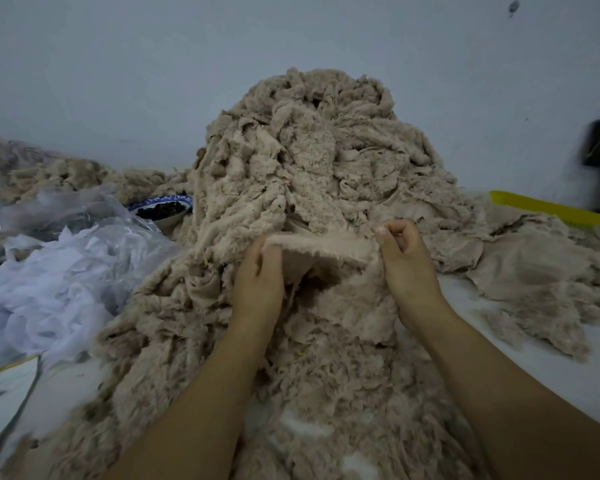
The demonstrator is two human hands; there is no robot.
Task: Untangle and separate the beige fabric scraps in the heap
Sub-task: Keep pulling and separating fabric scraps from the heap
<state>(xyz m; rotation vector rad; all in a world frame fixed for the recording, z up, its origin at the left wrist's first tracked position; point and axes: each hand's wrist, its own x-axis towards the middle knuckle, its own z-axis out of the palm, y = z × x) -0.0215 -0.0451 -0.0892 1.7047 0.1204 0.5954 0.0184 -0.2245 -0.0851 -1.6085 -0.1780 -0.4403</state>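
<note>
The heap of scraps (309,161) fills the middle of the frame, rising against the wall (153,81) behind it and spilling down across the desk (541,382) to the bottom edge. In front of it, at centre, one scrap (321,252) stretches between two hands: the left hand (257,275) grips its left end, the right hand (407,259) pinches its right end. At left lies crumpled plastic wrapping (49,282), with a bowl (163,209) between it and the heap, and a smaller pile (49,174) behind. At right, loose scraps (534,282) lie flat on the desk, a long bar (551,207) behind them.
</note>
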